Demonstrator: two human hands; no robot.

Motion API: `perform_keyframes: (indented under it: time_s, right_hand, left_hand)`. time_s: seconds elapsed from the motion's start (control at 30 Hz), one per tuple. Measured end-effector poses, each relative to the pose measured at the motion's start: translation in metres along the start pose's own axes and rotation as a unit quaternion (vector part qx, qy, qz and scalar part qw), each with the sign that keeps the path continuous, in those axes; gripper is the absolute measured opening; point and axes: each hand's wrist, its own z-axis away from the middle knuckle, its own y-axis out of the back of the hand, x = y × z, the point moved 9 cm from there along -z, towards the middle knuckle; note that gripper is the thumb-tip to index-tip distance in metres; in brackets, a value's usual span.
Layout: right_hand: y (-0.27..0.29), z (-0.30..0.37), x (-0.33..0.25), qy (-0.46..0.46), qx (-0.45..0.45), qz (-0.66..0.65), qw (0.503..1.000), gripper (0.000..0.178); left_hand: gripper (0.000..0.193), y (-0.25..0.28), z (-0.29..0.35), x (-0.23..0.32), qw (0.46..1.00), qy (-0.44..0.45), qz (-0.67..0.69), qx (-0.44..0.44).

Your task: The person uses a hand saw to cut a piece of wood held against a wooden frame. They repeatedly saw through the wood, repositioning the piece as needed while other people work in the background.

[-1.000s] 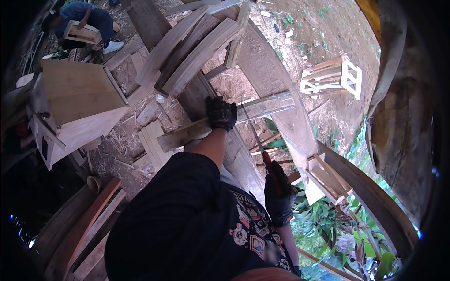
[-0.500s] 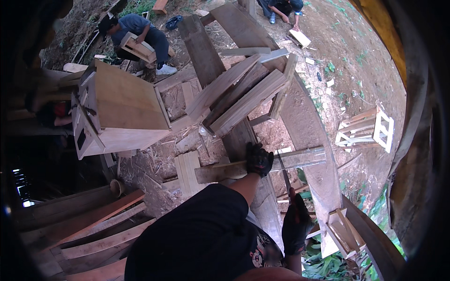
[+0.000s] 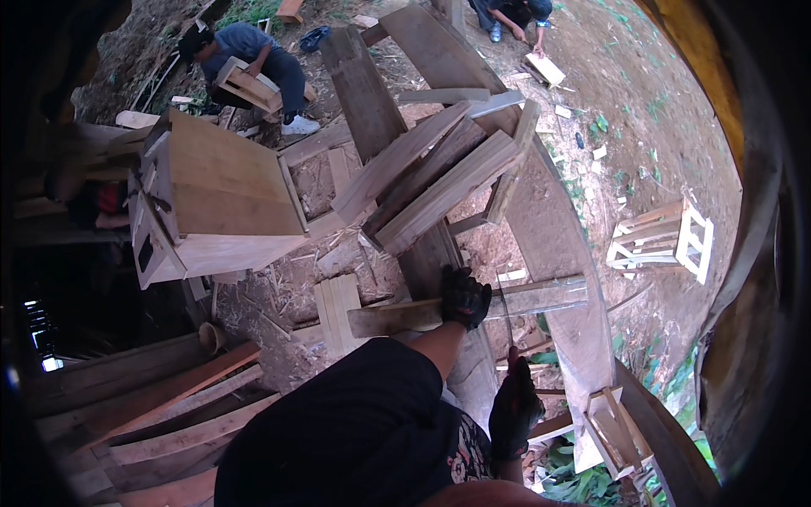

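Note:
My left hand (image 3: 465, 297), in a black glove, is closed around a long narrow wooden board (image 3: 545, 296) that lies crosswise over the bench planks. One end of the board sticks out to the left of the hand, the other runs right onto a wide plank (image 3: 570, 228). My right hand (image 3: 516, 411), also gloved in black, grips the reddish handle of a handsaw (image 3: 508, 325). The saw's thin blade points away from me and meets the board just right of my left hand. The fingers on the handle are partly hidden.
Several rough boards (image 3: 448, 190) are stacked beyond my hands. At left stands a wooden cabinet (image 3: 228, 177); loose planks (image 3: 194, 431) lie at lower left. A slatted wooden frame (image 3: 663, 239) sits on the dirt at right. Two people (image 3: 253, 63) work with wood farther off; another person's arm shows at left.
My right hand and the saw have moved slightly left, and the blade stands more upright in the picture. My left hand still holds the board in nearly the same place.

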Motion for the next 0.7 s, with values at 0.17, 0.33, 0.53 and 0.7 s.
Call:
perform_keyframes:
  time_s: [0.17, 0.33, 0.53, 0.7]
  right_hand:
    - [-0.019, -0.013, 0.006, 0.016, 0.015, -0.032, 0.999, 0.039]
    - [-0.038, -0.034, 0.018, 0.056, 0.018, 0.013, 0.998, 0.038]
    - [-0.079, -0.070, 0.051, 0.004, -0.002, -0.038, 0.999, 0.035]
    - [-0.128, -0.089, 0.078, -0.043, -0.069, -0.075, 0.994, 0.048]
  left_hand:
    - [0.047, 0.002, -0.001, 0.001, 0.999, -0.024, 0.021, 0.013]
    - [0.045, -0.011, -0.006, 0.002, 0.999, -0.025, -0.037, -0.002]
    - [0.045, -0.029, -0.001, 0.001, 1.000, -0.022, -0.006, -0.021]
    - [0.046, -0.011, -0.008, 0.006, 0.998, -0.034, -0.013, -0.048]
